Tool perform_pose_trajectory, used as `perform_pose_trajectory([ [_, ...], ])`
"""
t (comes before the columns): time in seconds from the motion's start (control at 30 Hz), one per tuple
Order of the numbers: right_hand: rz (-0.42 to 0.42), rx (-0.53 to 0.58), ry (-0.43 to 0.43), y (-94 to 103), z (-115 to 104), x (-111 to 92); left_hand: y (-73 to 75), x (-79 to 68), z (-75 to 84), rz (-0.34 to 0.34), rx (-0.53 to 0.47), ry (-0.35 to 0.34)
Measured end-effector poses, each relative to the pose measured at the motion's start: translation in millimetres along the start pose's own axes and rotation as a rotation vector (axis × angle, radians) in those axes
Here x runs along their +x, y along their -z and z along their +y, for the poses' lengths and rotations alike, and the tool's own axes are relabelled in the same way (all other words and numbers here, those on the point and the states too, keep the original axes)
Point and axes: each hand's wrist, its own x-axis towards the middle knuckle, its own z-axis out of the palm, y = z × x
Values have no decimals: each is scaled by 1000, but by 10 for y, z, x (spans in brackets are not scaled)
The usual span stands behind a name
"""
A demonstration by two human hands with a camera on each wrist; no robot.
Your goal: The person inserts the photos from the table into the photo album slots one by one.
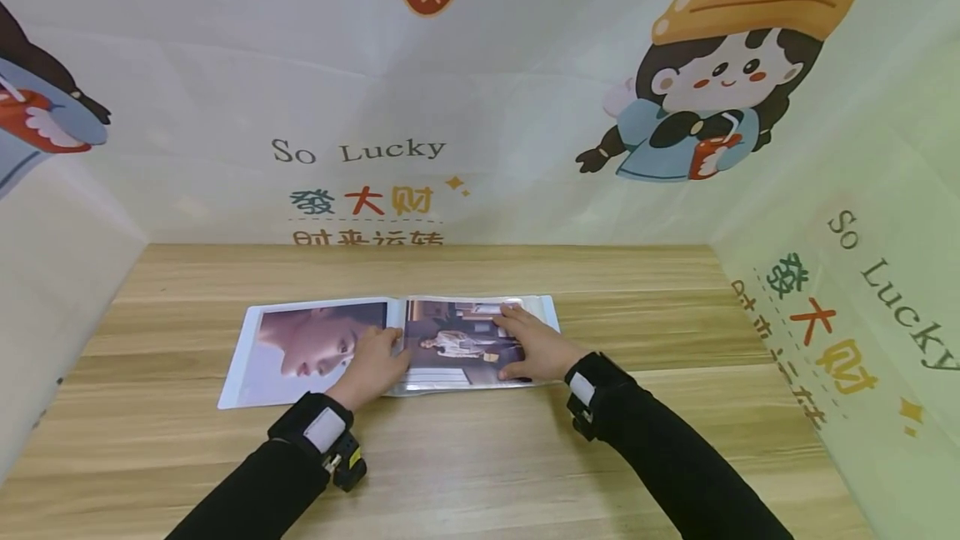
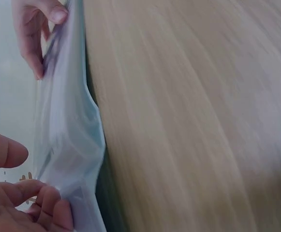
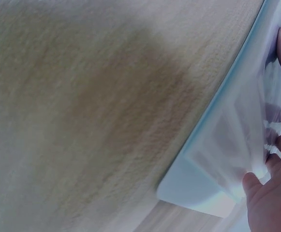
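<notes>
A photo album (image 1: 234, 377) lies open on the wooden table, its pages in clear sleeves. The left page holds a close-up portrait photo (image 1: 300, 336); on the right page is a photo of a person in a room (image 1: 457, 345). My left hand (image 1: 377, 367) rests by the fold, its fingers loosely bent against the pages in the left wrist view. Across the right page my right hand (image 1: 542, 347) lies with spread fingers, touching the sleeve. In the right wrist view, the clear sleeve (image 3: 222, 140) stands slightly off the white page corner (image 3: 198, 191) beneath.
The light wood table (image 1: 465, 465) extends around the album on all sides. Behind it rises a pale cloth backdrop (image 1: 510, 190) with printed lettering and cartoon figures, and similar cloth walls stand at left and right. Black bands with small devices (image 1: 318, 427) sit on both wrists.
</notes>
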Motion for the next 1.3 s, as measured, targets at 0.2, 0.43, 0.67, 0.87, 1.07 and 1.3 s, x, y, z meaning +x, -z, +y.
perform_pose_trajectory([
  [0.2, 2, 13, 14, -16, -6, 3, 69, -46, -174, 25, 2, -4],
  [0.43, 8, -4, 17, -16, 11, 4, 298, -195, -407, -37, 78, 71],
  [0.67, 9, 6, 5, -7, 12, -6, 468, -378, -802, -86, 201, 178],
  [0.87, 7, 14, 5, -20, 16, -15, 577, -494, -999, -22, 226, 266],
  [1.07, 16, 9, 8, -34, 33, -13, 776, -576, -1105, 37, 228, 342],
  [1.3, 33, 5, 9, -48, 64, -8, 1030, -675, -1149, 82, 170, 410],
])
